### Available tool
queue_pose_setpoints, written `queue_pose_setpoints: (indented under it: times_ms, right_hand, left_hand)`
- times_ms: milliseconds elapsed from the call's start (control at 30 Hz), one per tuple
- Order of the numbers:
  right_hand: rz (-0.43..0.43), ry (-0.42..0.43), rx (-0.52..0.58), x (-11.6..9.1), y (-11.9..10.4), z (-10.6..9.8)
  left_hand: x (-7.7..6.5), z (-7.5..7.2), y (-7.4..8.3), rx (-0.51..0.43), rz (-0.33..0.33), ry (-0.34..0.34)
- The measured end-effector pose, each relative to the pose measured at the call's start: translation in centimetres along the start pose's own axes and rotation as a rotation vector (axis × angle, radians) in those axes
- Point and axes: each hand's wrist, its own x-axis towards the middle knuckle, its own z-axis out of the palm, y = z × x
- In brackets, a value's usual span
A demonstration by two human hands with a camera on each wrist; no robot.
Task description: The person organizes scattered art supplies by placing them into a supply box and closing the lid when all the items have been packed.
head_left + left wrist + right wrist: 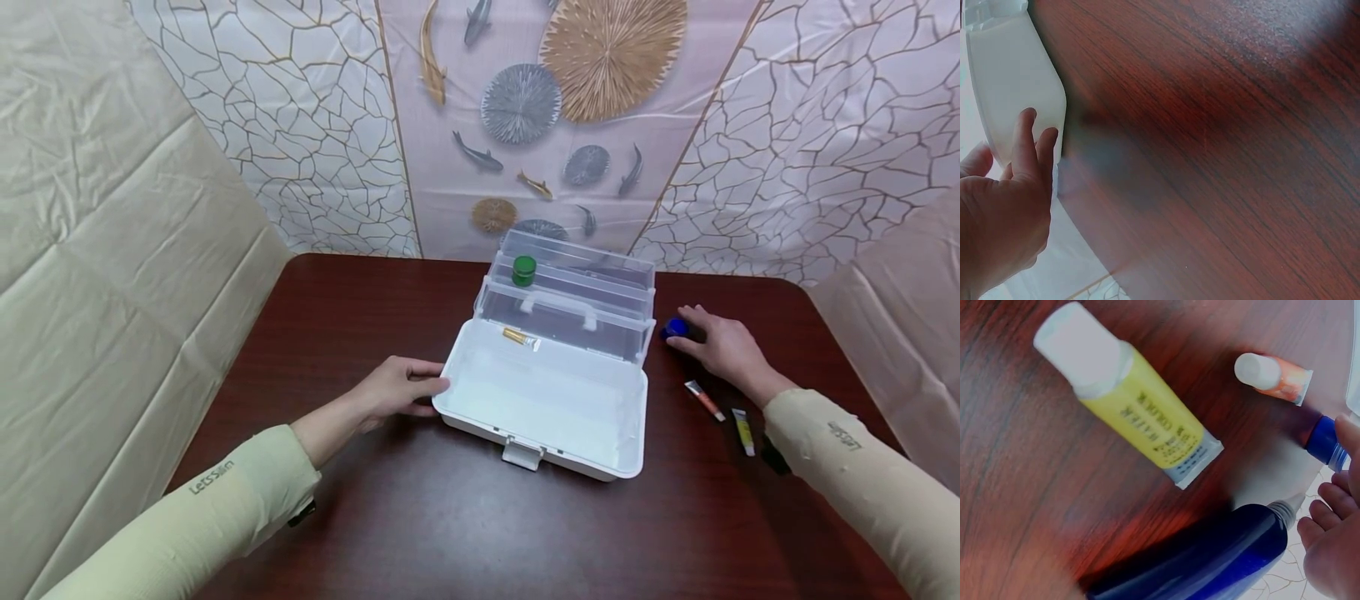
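A white storage box (543, 408) stands with its clear lid (570, 312) raised. My left hand (397, 387) holds the box's left wall, thumb over the rim and fingers along the outside. A gold paint tube (516, 336) lies inside, at the back left. My right hand (723, 346) grips a small blue jar (677, 327) on the table right of the box, between thumb and fingers. Nearer to me lie an orange paint tube (703, 401) and a yellow paint tube (743, 432). The right wrist view shows a dark blue bottle (1210, 556) with a clear nozzle.
A green jar (524, 271) shows at the clear upper part of the box; whether it is in it or behind it, I cannot tell. The box's white latch (522, 454) faces me. Patterned cloth (322, 125) hangs behind the dark wooden table (360, 308).
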Motion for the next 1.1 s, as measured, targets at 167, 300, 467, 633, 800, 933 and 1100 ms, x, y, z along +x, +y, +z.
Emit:
queue_pose_setpoints:
  times_ms: [167,300,467,633,800,933,1100]
  right_hand:
    - [0.01,-0.001,0.001,0.0,0.1,0.2]
    - [0.015,-0.001,0.006,0.1,0.2,0.5]
    - [0.016,0.014,0.014,0.1,0.2,0.8]
    - [-0.008,0.049,0.013,0.1,0.1,1.1]
    - [-0.023,0.062,0.015,0.0,-0.1,1.2]
    - [-0.03,0.077,0.028,0.0,-0.3,1.1]
    - [-0.026,0.102,0.064,0.0,-0.6,0.8]
  left_hand:
    - [0.0,0.0,0.0,-0.002,0.0,-0.003]
    - [0.0,0.0,-0.1,-0.003,0.005,-0.005]
    - [0.0,0.0,-0.1,0.007,0.004,-0.002]
    - [-0.1,0.0,-0.1,0.007,0.005,-0.001]
    - [-0.1,0.0,-0.1,0.003,0.002,0.002]
    - [-0.1,0.0,-0.1,0.006,0.0,0.003]
    - [0.1,-0.1,-0.2,0.002,0.009,-0.003]
